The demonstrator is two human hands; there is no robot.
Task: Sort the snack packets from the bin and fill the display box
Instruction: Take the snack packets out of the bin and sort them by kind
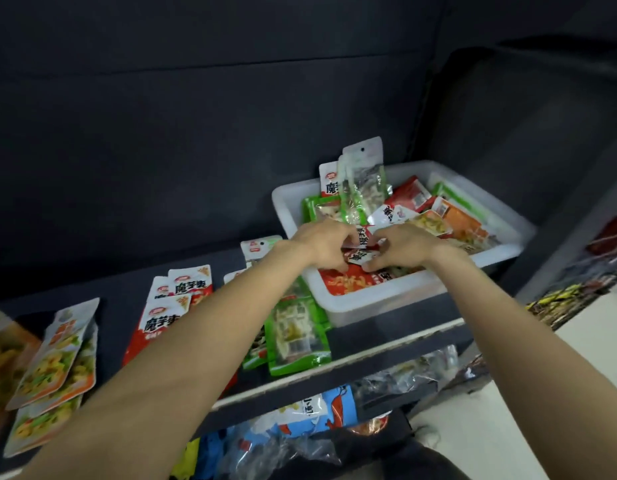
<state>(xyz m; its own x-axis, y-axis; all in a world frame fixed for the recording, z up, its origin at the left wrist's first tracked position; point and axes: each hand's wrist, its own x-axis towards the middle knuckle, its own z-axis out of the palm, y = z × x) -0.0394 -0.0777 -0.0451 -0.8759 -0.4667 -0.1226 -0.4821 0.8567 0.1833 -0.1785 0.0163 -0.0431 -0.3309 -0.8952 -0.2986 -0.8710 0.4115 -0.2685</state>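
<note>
**Both hands on packets in the white bin**

The left hand (322,242) and right hand (400,247) meet over the white bin (386,299), their fingers (348,261) curled round small red-and-white packets (360,242) held between them. Just beyond the fingers, a clear green-edged packet (362,181) stands upright among mixed packets. Left of the fingers, on the dark surface (127,292), lie sorted groups: green packets (296,341), red-and-white packets (182,299), and orange packets (58,362) farthest out.

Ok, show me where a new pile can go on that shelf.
Bare shelf lies behind the red packets, left of the bin. A narrow strip separates red from yellow packets. Crowded: green packets against the bin.
</note>
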